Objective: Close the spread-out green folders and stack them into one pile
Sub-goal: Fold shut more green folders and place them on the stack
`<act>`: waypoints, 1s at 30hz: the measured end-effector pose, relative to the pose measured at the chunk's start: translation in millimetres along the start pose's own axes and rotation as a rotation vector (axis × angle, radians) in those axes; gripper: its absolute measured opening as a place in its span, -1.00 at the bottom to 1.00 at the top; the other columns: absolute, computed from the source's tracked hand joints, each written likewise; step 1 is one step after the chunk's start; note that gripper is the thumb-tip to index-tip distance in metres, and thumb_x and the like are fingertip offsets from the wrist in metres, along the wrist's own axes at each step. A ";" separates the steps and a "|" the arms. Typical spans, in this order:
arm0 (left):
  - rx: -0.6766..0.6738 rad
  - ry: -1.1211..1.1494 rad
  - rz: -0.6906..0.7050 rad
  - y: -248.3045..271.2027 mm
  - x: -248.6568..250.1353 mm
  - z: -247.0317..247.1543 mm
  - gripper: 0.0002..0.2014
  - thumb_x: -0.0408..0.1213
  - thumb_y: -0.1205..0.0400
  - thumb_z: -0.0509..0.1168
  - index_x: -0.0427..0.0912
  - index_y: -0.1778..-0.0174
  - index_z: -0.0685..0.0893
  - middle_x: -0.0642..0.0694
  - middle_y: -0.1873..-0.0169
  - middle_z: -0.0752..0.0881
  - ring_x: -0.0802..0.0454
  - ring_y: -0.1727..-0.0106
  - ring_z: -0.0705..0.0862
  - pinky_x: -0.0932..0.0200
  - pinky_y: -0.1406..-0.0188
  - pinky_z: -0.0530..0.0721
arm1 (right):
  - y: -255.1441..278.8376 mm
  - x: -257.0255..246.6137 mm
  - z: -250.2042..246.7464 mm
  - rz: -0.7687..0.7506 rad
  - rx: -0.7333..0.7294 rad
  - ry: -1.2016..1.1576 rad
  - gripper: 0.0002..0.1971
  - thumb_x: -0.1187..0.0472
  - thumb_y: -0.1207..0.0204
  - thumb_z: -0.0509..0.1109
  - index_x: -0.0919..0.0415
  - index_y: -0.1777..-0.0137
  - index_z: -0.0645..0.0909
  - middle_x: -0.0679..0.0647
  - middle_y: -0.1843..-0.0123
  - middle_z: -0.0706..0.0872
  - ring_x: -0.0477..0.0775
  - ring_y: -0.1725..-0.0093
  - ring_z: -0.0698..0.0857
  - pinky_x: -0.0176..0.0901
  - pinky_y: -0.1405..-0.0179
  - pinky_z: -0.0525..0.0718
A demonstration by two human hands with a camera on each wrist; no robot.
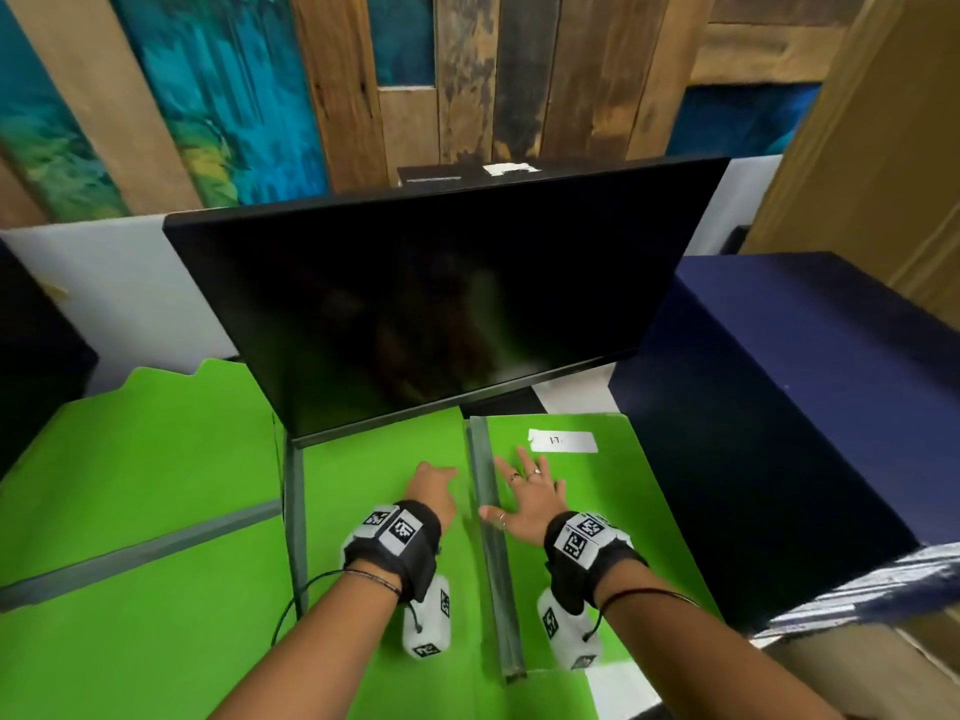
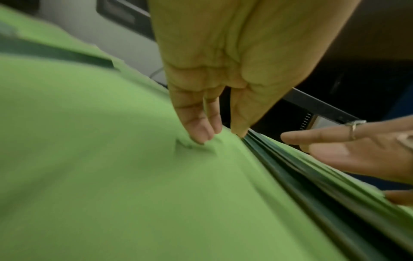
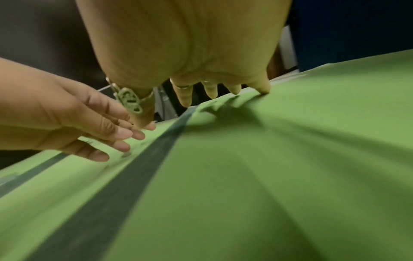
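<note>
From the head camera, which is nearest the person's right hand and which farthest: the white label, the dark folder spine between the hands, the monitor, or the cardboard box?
From the right hand:
1. Spine, right beside the thumb, on its left.
2. White label, just beyond the fingertips on the same green cover.
3. Monitor, standing behind the folders.
4. Cardboard box, far off at the upper right.
</note>
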State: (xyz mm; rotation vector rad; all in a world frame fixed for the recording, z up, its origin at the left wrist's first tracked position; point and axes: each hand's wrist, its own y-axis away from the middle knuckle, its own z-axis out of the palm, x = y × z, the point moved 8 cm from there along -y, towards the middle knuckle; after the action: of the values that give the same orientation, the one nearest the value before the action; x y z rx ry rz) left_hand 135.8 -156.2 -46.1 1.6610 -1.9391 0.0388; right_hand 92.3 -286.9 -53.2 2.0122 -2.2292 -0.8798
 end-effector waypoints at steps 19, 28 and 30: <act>0.162 -0.293 -0.238 59.9 -181.2 -88.6 -0.52 -0.28 -0.61 0.27 -0.19 -0.45 0.36 -0.18 -0.37 0.46 -0.11 -0.44 0.41 0.05 -0.49 0.40 | 14.6 -119.7 89.8 -0.275 -0.250 0.285 0.03 -0.31 -0.30 0.39 -0.33 -0.57 -0.28 -0.08 -0.62 -0.46 0.27 -0.58 -0.45 0.74 -0.31 -0.31; 0.278 -0.322 -0.268 68.7 -183.9 -105.0 -0.83 -0.29 -0.62 0.23 -0.13 -0.10 0.62 -0.05 -0.09 0.65 -0.01 -0.21 0.61 0.04 -0.32 0.50 | 13.1 -118.2 89.8 -0.247 -0.252 0.260 0.04 -0.29 -0.28 0.43 -0.36 -0.56 -0.26 -0.12 -0.62 -0.45 0.23 -0.59 -0.45 0.75 -0.31 -0.28; 0.358 -0.317 -0.234 74.5 -176.9 -112.3 -0.82 -0.31 -0.64 0.20 -0.13 -0.11 0.62 -0.05 -0.11 0.65 -0.01 -0.23 0.59 0.04 -0.33 0.45 | 12.9 -117.2 90.1 -0.241 -0.248 0.248 0.03 -0.29 -0.27 0.44 -0.37 -0.56 -0.24 -0.14 -0.62 -0.45 0.22 -0.59 -0.45 0.75 -0.31 -0.27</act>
State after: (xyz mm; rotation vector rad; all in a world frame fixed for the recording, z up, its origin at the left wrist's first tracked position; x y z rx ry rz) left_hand 123.1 62.0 -5.2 2.2382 -2.0368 0.0354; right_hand 67.4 -143.6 -82.4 2.1608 -1.6876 -0.8209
